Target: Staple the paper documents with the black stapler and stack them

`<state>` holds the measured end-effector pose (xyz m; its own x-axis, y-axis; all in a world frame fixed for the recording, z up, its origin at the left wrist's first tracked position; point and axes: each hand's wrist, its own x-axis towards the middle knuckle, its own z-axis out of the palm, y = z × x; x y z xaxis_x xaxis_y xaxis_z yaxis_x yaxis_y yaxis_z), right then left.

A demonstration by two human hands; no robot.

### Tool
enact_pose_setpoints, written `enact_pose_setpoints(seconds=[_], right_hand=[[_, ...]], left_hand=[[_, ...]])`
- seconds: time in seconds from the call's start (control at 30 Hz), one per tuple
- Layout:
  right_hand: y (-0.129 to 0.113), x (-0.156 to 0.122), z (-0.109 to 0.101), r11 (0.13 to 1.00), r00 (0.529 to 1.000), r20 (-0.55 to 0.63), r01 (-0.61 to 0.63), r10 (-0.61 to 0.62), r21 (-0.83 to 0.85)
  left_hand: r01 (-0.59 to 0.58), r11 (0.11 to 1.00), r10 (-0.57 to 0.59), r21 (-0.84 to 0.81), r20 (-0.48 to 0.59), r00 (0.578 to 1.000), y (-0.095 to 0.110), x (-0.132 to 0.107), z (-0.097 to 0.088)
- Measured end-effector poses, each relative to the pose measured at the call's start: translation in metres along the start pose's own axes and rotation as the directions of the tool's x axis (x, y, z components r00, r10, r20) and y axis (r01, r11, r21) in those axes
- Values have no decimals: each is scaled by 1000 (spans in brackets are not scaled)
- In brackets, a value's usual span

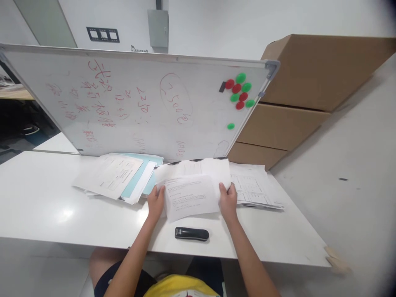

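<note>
Printed sheets of paper (190, 196) are held up between my two hands, over the middle of the white table. My left hand (155, 203) pinches their left edge, thumb on top. At the right edge, my right hand (228, 201) is closed in the same way. A smaller sheet lies over a larger one whose top edge has dark marks. Below the papers, close to the table's front edge, a black stapler (192, 234) lies on its own, touched by neither hand.
A loose paper stack with blue folders (136, 181) lies left of my hands, another printed stack (253, 185) to the right. Behind stands a whiteboard (123, 103) with red writing and round magnets (240, 77). Cardboard boxes (278, 123) are piled at the right wall.
</note>
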<state>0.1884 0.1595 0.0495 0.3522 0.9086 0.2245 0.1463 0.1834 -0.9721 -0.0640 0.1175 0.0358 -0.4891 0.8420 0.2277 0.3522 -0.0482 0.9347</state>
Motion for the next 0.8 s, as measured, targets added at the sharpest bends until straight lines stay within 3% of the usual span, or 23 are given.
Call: enact_pose_setpoints(seconds=[0.07,0.13,0.23,0.3,0.37,0.4,0.43,0.5,0.57,0.67,0.8], right_hand=[[-11,11,-1,998,998,-50,46,-44,35],[-21,22,4,986,996,-56,74,-67,146],[-26,31,30,918,999,46,-38,22,396],[-19,29,59,853,977,147,-208,156,478],[-8,21,93,808,939,214,-340,268,481],[-2,16,110,798,924,234,-379,302,468],[3,11,126,795,914,246,-404,324,453],[12,4,153,788,892,266,-448,365,422],[18,0,172,794,879,276,-472,389,383],[23,2,182,826,873,281,-475,399,302],[32,10,170,892,880,272,-434,389,129]], left_hand=[[-22,999,18,-24,-151,988,4,-5,-13],[-34,998,13,-48,-390,921,9,-12,-34],[22,994,-88,-107,-660,746,12,-25,-80],[56,982,-177,-183,-758,627,12,-34,-114],[12,969,-215,-246,-824,525,11,-41,-144],[-33,962,-218,-272,-832,510,10,-44,-156],[-82,951,-215,-299,-826,522,9,-47,-165],[-138,920,-222,-366,-779,586,6,-54,-178],[-110,899,-267,-423,-730,629,1,-60,-185],[0,879,-374,-477,-689,620,-14,-69,-187],[158,839,-508,-521,-646,569,-44,-77,-183]])
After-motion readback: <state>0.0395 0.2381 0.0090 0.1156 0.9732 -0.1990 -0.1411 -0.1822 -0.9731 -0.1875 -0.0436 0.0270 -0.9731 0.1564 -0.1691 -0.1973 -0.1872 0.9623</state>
